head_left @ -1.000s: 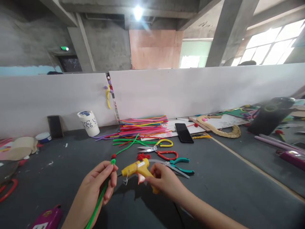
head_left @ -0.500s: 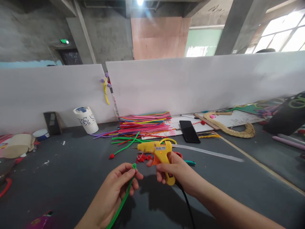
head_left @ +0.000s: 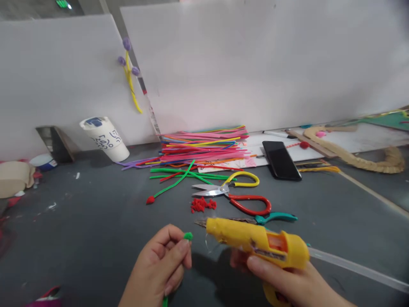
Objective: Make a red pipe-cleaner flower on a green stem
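Note:
Between thumb and fingers, my left hand [head_left: 161, 264] pinches a green pipe cleaner [head_left: 188, 236], its curled tip poking out on top. My right hand [head_left: 281, 277] grips a yellow hot glue gun [head_left: 252, 238], whose nozzle points left toward that tip without touching it. A clear glue stick [head_left: 354, 266] juts from the gun's back. Beyond the nozzle lies a small pile of red bits [head_left: 203, 204]. Scissors [head_left: 220, 189] with one yellow and one red handle rest open behind it, beside a teal-handled tool [head_left: 275, 217] partly hidden by the gun.
A pile of coloured pipe cleaners [head_left: 204, 147] lies by the white partition [head_left: 255, 64]. Near it are a green stem with a red tip [head_left: 172, 185], a black phone [head_left: 281, 160], a white cup [head_left: 105, 138] and a curved straw-coloured piece [head_left: 358, 157].
The glue gun has moved right and closer to me, uncovering the scissors and red bits. My view has tilted down. The left hand still pinches the green pipe cleaner.

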`<state>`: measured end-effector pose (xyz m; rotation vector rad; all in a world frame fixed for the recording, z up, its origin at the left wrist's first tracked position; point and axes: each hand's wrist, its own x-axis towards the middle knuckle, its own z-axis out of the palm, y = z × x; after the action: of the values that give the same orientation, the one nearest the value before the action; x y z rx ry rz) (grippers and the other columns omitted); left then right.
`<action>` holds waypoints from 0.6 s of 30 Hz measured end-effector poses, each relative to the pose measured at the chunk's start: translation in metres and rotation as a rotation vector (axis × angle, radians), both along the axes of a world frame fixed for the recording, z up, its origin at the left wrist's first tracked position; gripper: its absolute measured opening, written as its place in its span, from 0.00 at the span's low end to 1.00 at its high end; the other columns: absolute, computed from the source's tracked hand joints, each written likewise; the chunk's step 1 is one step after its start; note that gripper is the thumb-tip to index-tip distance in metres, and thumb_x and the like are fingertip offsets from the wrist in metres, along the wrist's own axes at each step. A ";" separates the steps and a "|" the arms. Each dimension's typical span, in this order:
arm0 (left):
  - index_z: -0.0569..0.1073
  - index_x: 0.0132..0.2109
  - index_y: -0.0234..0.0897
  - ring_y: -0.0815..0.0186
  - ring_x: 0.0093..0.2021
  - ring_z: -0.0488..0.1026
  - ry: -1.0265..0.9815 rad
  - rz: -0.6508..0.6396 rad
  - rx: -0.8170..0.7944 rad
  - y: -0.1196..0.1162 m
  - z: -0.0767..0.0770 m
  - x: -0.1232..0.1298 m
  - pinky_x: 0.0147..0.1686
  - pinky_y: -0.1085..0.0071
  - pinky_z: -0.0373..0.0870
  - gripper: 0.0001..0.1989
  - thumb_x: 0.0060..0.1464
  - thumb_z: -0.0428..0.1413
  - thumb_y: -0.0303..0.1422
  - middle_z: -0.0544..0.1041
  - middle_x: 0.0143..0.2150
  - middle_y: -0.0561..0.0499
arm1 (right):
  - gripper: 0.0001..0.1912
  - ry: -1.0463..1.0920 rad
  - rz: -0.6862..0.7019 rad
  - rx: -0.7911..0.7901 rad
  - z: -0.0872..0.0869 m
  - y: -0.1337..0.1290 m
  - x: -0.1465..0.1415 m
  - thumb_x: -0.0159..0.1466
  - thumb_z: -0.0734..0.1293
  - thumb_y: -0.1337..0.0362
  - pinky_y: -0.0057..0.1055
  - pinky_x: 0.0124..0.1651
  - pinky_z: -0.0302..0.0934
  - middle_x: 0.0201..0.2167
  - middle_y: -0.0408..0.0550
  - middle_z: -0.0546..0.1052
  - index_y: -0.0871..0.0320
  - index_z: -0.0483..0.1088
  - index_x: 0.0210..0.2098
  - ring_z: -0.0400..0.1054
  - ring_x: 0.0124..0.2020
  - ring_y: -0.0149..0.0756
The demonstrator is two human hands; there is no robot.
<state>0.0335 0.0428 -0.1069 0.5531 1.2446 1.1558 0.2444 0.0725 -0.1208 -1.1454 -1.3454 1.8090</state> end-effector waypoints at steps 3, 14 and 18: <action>0.70 0.26 0.34 0.86 0.11 0.46 -0.006 0.016 -0.009 0.001 0.000 -0.001 0.15 0.81 0.38 0.18 0.45 0.66 0.43 0.72 0.17 0.58 | 0.14 -0.127 -0.044 0.111 0.009 -0.004 0.001 0.55 0.71 0.48 0.32 0.37 0.67 0.30 0.46 0.78 0.51 0.76 0.32 0.72 0.33 0.40; 0.69 0.28 0.39 0.79 0.10 0.51 -0.034 -0.209 -0.182 -0.007 -0.008 0.010 0.13 0.79 0.40 0.18 0.47 0.61 0.49 0.71 0.12 0.57 | 0.12 -0.053 -0.076 -0.061 0.007 -0.002 -0.009 0.53 0.73 0.56 0.35 0.42 0.68 0.35 0.47 0.79 0.50 0.75 0.36 0.73 0.38 0.43; 0.68 0.24 0.37 0.79 0.11 0.54 -0.101 -0.357 -0.217 -0.011 -0.011 0.025 0.16 0.80 0.45 0.23 0.39 0.66 0.52 0.74 0.13 0.53 | 0.12 -0.023 0.059 -0.057 0.003 -0.003 -0.016 0.54 0.71 0.60 0.34 0.46 0.66 0.37 0.46 0.77 0.53 0.73 0.38 0.71 0.41 0.41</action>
<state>0.0580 0.0314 -0.1178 0.5210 1.1138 0.7309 0.2288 0.0698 -0.1182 -1.1712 -1.3615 1.8928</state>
